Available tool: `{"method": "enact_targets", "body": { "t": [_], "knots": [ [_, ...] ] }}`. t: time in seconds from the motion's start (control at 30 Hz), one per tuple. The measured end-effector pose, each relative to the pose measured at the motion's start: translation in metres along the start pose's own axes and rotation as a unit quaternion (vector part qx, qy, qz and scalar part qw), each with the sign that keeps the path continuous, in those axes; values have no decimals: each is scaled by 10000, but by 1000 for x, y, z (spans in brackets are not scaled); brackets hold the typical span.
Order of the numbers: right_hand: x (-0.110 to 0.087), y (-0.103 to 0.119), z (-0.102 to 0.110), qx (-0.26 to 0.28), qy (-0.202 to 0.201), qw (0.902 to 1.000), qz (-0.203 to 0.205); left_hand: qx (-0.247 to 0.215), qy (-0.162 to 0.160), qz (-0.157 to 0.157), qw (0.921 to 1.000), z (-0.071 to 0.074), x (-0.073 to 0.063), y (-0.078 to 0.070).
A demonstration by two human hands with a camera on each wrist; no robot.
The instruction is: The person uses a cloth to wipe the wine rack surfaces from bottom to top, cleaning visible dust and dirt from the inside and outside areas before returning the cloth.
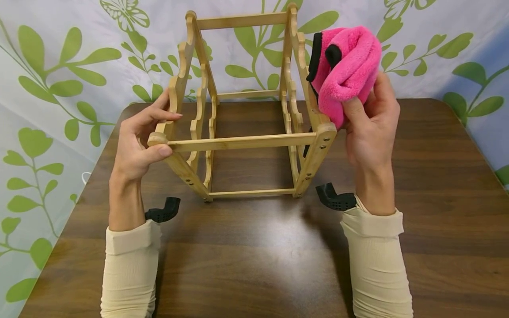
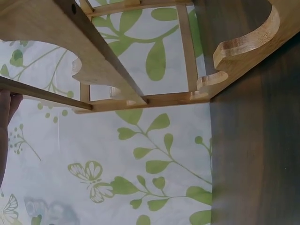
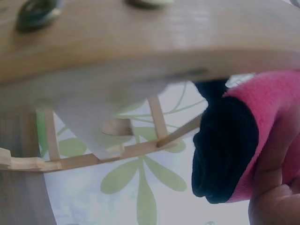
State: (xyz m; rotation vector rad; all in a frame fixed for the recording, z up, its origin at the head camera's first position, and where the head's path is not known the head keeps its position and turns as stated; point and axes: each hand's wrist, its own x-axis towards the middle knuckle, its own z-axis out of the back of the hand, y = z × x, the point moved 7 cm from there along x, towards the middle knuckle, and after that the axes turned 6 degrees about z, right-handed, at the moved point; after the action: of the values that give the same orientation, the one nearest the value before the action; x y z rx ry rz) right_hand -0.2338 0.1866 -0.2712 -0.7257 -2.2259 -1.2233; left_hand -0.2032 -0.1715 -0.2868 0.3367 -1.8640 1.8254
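Observation:
A light wooden rack [image 1: 242, 142] with wavy, notched side rails stands on the table in the head view. My left hand [image 1: 137, 137] grips its upper left front corner, thumb on the front and fingers around the side rail. In my right hand [image 1: 374, 117] is a bunched pink cloth [image 1: 351, 66] with black edging, pinched between thumb and fingers. The cloth lies against the rack's right side rail near the top front corner. The right wrist view shows the pink cloth [image 3: 276, 101] close beside the rack's wood [image 3: 140, 51].
The brown wood-grain table [image 1: 254, 260] reaches back to a white curtain [image 1: 91, 26] printed with green leaves and butterflies. Black curved pieces [image 1: 169, 208] stick out from both wrists over the table. Screw heads [image 1: 325, 140] show on the rack's front posts.

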Motion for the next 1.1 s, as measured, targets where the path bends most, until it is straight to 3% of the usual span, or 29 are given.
{"method": "enact_targets", "body": {
  "t": [0.23, 0.33, 0.43, 0.53, 0.63, 0.77, 0.87, 1.0, 1.1],
  "knots": [
    [1, 4, 1, 256, 371, 9990, -60, 228, 215, 208, 9993, -8, -2, -7],
    [0, 4, 3, 418, 646, 9968, -199, 627, 187, 510, 9965, -14, -2, -10],
    [-1, 3, 5, 614, 799, 9942, -367, 1279, 74, 941, 9873, -19, -3, -14],
    [-1, -1, 8, 329, 595, 9971, -348, 1912, -8, 1304, 9729, -21, -4, -20],
    [0, -5, 11, -375, 92, 9992, -109, 2130, -83, 1391, 9671, -23, -5, -24],
    [-2, -9, 16, -1079, -633, 9920, 154, 1860, -485, 1207, 9739, -21, -5, -21],
    [-5, -13, 20, -1165, -928, 9888, -30, 1696, -915, 997, 9762, -17, -3, -15],
    [-8, -18, 20, -1091, -885, 9894, -361, 1163, -1380, 736, 9808, -14, -1, -7],
    [-8, -20, 16, -1207, -615, 9904, -282, 668, -1685, 481, 9823, -17, -1, -2]
  ]
}}
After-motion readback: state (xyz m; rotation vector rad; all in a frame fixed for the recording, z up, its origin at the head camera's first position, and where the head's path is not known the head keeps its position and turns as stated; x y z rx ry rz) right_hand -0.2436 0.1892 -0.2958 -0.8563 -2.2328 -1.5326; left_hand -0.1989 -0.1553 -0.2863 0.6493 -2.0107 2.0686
